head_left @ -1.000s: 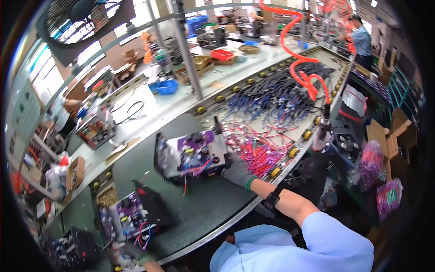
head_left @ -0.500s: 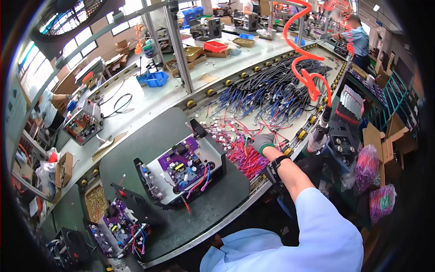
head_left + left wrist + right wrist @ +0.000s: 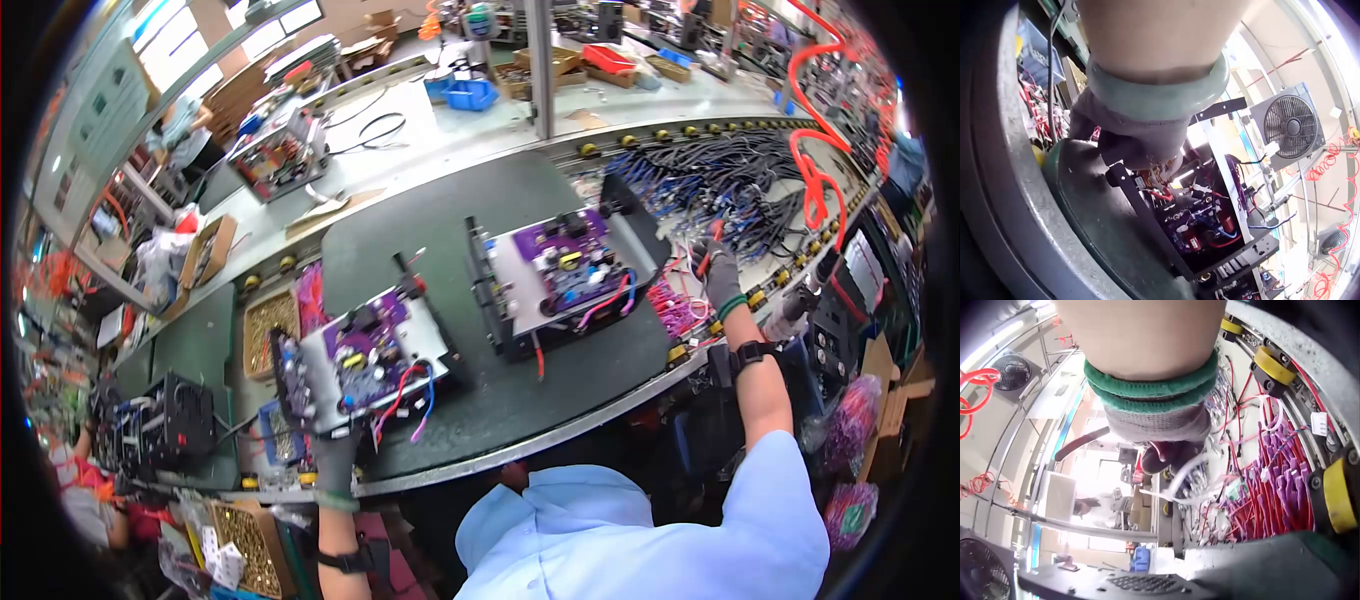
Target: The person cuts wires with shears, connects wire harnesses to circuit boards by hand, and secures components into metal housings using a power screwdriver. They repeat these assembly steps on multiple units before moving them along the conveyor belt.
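Two metal chassis with purple circuit boards sit on a green mat [image 3: 500, 400]. My gloved left hand [image 3: 337, 465] grips the front left corner of the left chassis [image 3: 425, 335]; in the left wrist view, the hand [image 3: 1141, 134] reaches over its black frame [image 3: 1147, 219], the fingertips partly hidden. To the right stands the other chassis [image 3: 640, 250], untouched. Over the wire pile my gloved right hand [image 3: 722, 280] holds a thin reddish item [image 3: 717, 231], too small to identify. In the right wrist view, the hand's fingers [image 3: 1172, 456] are curled, with a blurred white loop [image 3: 1188, 478] beside them.
Black and blue cables [image 3: 740, 185] spread behind the right hand, red and purple wires [image 3: 675, 305] near it. A box of small brass parts [image 3: 268, 335] lies left of the mat. A coiled red hose [image 3: 815, 170] and a hanging tool [image 3: 795, 305] are at the right.
The head view has swung, bringing the left hand and left chassis into fuller view. My right hand has moved from the red wires toward the dark cables, and a reddish item now shows in it.
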Motion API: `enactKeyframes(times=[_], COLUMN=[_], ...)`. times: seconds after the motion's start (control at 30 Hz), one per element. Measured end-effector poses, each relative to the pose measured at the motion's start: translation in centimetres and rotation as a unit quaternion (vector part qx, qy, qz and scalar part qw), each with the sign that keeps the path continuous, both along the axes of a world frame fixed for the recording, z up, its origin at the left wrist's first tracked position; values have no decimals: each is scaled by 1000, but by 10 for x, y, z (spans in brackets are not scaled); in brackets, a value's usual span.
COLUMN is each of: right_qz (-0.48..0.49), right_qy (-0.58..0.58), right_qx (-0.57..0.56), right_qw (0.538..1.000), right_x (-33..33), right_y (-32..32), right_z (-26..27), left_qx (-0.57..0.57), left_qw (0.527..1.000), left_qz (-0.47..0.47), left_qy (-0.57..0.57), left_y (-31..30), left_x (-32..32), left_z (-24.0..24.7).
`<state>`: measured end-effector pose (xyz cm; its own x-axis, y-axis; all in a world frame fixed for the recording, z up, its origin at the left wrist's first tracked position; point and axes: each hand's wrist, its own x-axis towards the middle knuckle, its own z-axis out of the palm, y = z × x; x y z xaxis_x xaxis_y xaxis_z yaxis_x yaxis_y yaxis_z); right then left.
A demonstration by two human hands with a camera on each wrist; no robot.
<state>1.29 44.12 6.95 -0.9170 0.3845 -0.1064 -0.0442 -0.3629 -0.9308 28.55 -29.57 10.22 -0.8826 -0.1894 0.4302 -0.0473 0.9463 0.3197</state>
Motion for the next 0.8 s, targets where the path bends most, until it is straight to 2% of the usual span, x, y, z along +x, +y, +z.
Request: enactKeyframes(times=[0.03, 0.1, 0.17, 0.23, 0.27, 0.3, 0.37, 0.4, 0.43, 0.5, 0.57, 0.6, 0.63, 0.67, 0.7, 0.73, 0.8], right_qz=[63, 48, 33, 160, 165, 169, 188, 235, 279, 363, 393, 387, 378, 366, 366, 360, 361], right_qy=[31, 24, 8, 27, 60, 43, -56, -62, -66, -43, 41, 86, 53, 84, 79, 89, 126], right_qx=[-11, -19, 2, 23, 118, 174, 302, 301, 297, 363, 561, 629, 697, 767, 765, 772, 777], right_qw=[997, 998, 999, 986, 977, 969, 933, 922, 911, 857, 728, 668, 607, 521, 524, 516, 500], right_x=[4, 36, 63, 91, 106, 114, 146, 160, 172, 186, 187, 186, 184, 177, 176, 177, 184], right_y=[2, -41, -69, -80, -88, -89, -91, -91, -91, -89, -103, -121, -145, -162, -177, -189, -192], right_z=[3, 46, 76, 90, 91, 90, 108, 114, 117, 104, 97, 106, 116, 113, 108, 102, 97], left_qx=[65, 103, 234, 445, 543, 556, 557, 502, 399, 286, 189, 250, 302, 258, 231, 214, 236], left_qw=[998, 994, 967, 883, 828, 818, 821, 854, 886, 914, 958, 955, 944, 950, 946, 936, 930], left_qz=[-11, -25, 98, 148, 135, 141, 125, 99, 169, 198, 145, 63, -45, -150, -225, -277, -281], left_qy=[-23, -18, -17, -6, 41, 52, 1, 97, 163, 207, 158, 149, 127, 87, 36, 46, 11], left_y=[-8, -17, -12, 25, 48, 52, 49, 76, 77, 115, 149, 176, 187, 211, 228, 241, 262], left_x=[-6, -5, 6, 9, 13, 18, 33, 41, 48, 63, 76, 72, 68, 52, 31, 15, -14], left_z=[-4, -17, -45, -4, 17, 14, 8, 21, -5, 10, 25, 36, 21, 45, 66, 64, 73])
